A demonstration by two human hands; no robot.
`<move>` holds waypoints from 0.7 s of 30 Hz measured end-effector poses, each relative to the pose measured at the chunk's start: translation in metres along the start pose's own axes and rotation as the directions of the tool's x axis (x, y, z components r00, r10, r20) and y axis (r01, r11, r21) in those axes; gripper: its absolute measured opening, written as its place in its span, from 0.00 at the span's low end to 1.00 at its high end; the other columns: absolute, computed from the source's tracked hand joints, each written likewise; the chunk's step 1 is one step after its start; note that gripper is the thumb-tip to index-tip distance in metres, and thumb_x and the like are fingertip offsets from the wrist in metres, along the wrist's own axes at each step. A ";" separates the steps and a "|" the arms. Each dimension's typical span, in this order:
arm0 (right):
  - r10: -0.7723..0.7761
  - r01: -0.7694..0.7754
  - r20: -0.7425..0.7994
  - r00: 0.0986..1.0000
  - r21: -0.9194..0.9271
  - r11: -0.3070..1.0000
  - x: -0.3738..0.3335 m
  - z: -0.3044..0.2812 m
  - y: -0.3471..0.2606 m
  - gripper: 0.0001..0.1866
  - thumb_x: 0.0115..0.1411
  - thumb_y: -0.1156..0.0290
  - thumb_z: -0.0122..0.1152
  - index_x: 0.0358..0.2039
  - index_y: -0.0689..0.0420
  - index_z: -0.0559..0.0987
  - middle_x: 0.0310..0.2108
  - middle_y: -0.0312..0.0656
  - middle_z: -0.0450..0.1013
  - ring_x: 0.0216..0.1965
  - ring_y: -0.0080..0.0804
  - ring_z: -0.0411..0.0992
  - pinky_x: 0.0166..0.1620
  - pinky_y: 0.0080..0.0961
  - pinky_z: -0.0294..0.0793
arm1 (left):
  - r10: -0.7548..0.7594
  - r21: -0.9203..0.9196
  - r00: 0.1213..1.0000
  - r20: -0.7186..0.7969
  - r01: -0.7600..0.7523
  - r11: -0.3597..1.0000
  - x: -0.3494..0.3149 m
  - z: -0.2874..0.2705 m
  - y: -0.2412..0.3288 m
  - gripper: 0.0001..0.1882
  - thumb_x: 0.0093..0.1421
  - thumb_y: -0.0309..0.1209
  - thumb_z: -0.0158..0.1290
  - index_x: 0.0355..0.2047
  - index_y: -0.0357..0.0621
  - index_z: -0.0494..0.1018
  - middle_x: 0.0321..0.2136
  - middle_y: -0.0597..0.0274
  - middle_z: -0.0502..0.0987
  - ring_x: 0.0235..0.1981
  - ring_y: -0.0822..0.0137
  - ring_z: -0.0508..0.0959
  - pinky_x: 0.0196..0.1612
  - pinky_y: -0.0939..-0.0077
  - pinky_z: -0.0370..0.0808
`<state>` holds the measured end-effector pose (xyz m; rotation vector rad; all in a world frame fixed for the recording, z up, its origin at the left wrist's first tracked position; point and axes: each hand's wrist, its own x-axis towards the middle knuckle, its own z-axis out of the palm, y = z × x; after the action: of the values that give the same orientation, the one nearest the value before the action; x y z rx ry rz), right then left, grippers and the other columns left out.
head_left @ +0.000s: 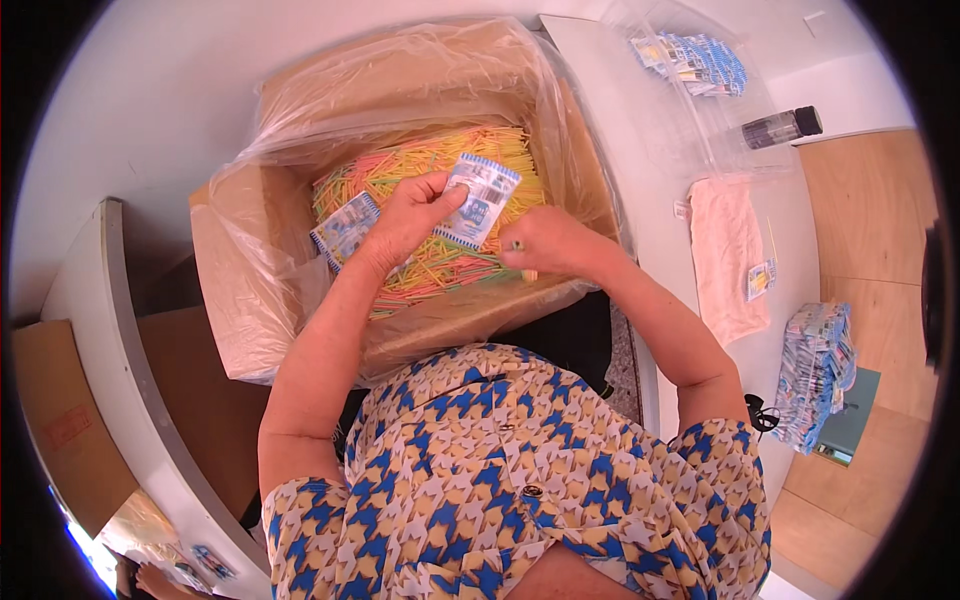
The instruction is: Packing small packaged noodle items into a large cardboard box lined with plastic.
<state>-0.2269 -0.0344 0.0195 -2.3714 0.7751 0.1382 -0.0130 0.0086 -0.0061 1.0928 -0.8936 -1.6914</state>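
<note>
My left hand [415,215] pinches a small flat packet [482,200], white and blue with striped ends, above the open carton [240,270]. To its right my right hand [548,242] is curled closed, with greenish and yellow stick ends showing at its fingers; how many it holds is hidden. Below both hands, thin pink, yellow and green sticks [420,155] fill the carton, which is lined with clear plastic. A second blue and white packet [345,228] lies on the sticks, left of my left hand.
On the white table at right are a clear plastic bin [690,120] with stacked packets, a dark-capped bottle [780,128], a pink cloth [725,250] with a small packet [760,280] on it, and a packet pile [815,370]. Another person's hand [155,580] shows at lower left.
</note>
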 end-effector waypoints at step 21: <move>0.208 -0.039 -0.319 0.925 0.463 0.886 0.025 -0.065 -0.031 0.14 0.53 0.66 0.62 0.17 0.60 0.74 0.15 0.29 0.66 0.20 0.12 0.61 0.23 0.16 0.60 | 0.158 0.135 0.970 0.186 -0.185 0.973 -0.001 -0.003 0.001 0.10 0.50 0.20 0.58 0.34 0.39 0.79 0.36 0.60 0.78 0.36 0.74 0.74 0.40 0.81 0.71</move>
<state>-0.1947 -0.0667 0.0810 -1.9186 1.0106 -0.4003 -0.0102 0.0090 -0.0057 0.9458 -1.2106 -1.6118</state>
